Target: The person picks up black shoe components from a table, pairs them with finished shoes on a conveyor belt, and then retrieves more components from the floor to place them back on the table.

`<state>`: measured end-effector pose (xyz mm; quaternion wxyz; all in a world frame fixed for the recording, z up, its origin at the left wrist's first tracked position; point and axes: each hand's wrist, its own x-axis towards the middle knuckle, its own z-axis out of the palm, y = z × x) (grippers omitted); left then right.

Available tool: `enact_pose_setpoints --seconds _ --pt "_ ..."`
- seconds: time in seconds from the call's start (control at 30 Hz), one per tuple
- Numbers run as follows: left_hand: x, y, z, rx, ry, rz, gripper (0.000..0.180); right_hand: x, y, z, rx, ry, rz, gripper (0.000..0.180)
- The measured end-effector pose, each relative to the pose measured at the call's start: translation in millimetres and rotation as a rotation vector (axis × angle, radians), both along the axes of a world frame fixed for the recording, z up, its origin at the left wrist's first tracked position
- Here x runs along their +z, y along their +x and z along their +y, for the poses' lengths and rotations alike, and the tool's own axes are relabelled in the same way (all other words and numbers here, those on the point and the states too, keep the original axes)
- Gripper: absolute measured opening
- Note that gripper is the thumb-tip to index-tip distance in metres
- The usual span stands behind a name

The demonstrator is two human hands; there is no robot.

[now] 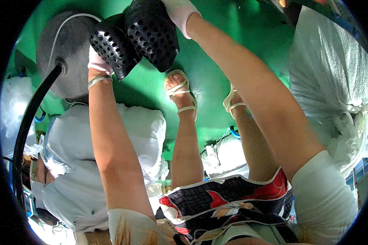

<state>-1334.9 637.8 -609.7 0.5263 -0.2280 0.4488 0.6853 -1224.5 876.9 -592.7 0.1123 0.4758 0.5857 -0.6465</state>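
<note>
Leftmost, just left of the round grey disc (75, 45), see a clear plastic bag (16, 106), then, crossing the disc's lower edge, a black curved tube (28, 116). Below the disc, white bundled sacks (141, 126). At the disc's right edge, the left hand (96, 61), in a pale glove, grasping the left clog (112, 45) from its outer side, fingertips hidden behind. Right of the disc, over the green floor (221, 85), the right clog (153, 36), close against its mate, both black, tilted and riddled with holes. Probably light, springy moulded rubber or foam, hardly fragile; shiny, so perhaps slippery under cloth. Best held by the outer side walls, not by the holed face, likely to flex under pressure. Farther right of the disc, the right hand (180, 14), also gloved, at the right clog's outer side; fingers hidden, so cannot tell whether clenched or loose. Beyond, well right of the disc, a tied white sack (327, 69).
</note>
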Motion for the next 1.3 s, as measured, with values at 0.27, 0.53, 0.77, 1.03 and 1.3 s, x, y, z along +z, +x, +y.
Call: enact_pose_setpoints --seconds 0.27,0.53,0.77,1.03,1.3 --pt "-43.4 49.5 -53.2 -0.746 -0.375 1.221 0.033 -17.7 27.8 -17.6 0.277 0.295 0.269 0.047" --pt "-33.1 107.4 -53.5 -1.214 -0.624 1.868 0.043 -12.7 44.0 2.2 0.208 -0.475 0.228 0.031" --pt "-29.2 126.4 -44.5 -1.344 -0.532 1.76 0.047 -8.9 81.0 0.0 -0.113 -0.595 0.097 0.057" --pt "-28.7 133.9 -48.4 -1.278 -0.415 1.825 0.058 -33.8 101.3 -5.6 -0.225 -0.661 0.032 0.05" --pt "-7.8 163.0 -81.1 -1.21 -0.428 1.683 0.046 21.5 129.6 -8.3 -0.06 -0.357 0.283 0.047"
